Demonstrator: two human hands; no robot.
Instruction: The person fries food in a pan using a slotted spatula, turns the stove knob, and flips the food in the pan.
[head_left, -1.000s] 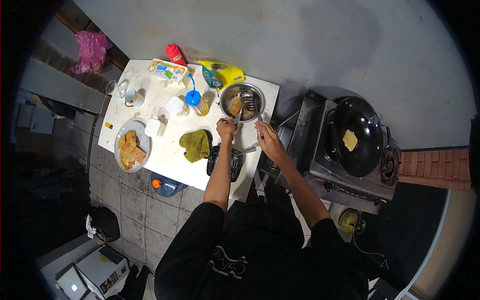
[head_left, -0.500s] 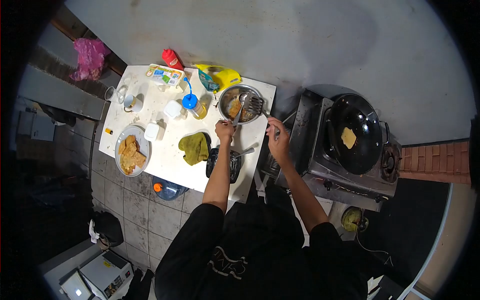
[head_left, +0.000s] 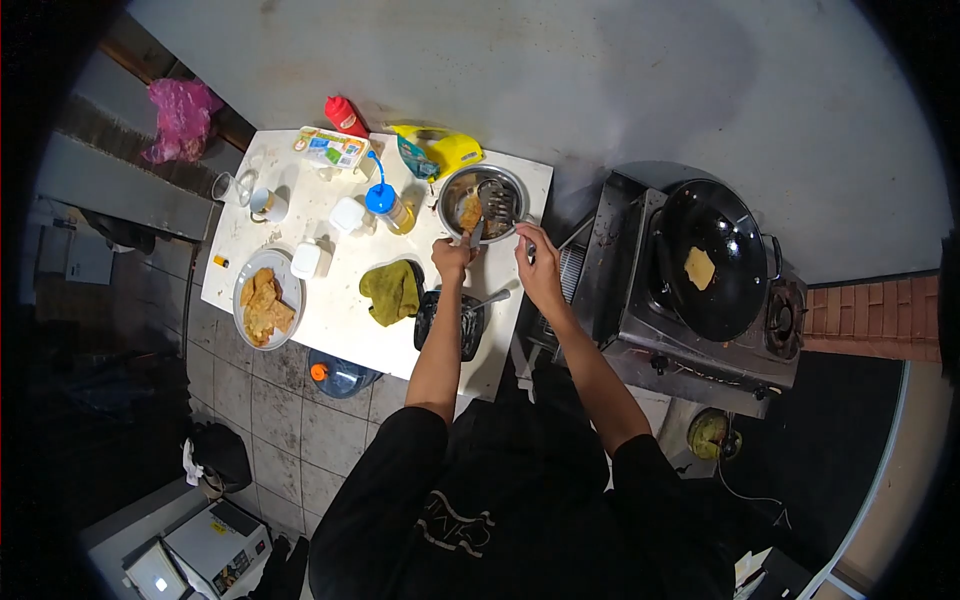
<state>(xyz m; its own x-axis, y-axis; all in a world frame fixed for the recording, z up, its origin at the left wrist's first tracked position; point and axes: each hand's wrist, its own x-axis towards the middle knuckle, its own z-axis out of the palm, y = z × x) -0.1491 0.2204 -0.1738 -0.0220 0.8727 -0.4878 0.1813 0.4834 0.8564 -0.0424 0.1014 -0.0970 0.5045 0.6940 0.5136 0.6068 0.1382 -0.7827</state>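
Right over the bowl (head_left: 452, 189), both of the person's hands are busy. The left hand (head_left: 453, 258) is closed round the handle of a ladle (head_left: 477, 235), whose scoop sits inside the bowl. The right hand (head_left: 538, 262) pinches the handle of a slotted spatula (head_left: 501, 205) with its fingers at the bowl's near right rim, and the spatula's head lies next to the ladle's scoop. Some golden-brown food (head_left: 470, 212) shows in the bowl, partly hidden by the tools.

The bowl stands at the far right corner of the white bench (head_left: 328, 312), just beside a yellow bag (head_left: 458, 151). Under the left forearm is a black tray (head_left: 447, 328) with a spoon (head_left: 491, 301) poking out, and a green cloth (head_left: 390, 292) lies beside it. Left of the bowl I see a blue-capped bottle (head_left: 384, 203) and two white tubs (head_left: 348, 215). Fried pieces (head_left: 264, 310) are heaped on a plate (head_left: 290, 278) at the bench's left end.

Across on the stove (head_left: 640, 362), to the person's right, a single pale yellow piece (head_left: 699, 268) lies in a black wok (head_left: 727, 222), well apart from both hands.
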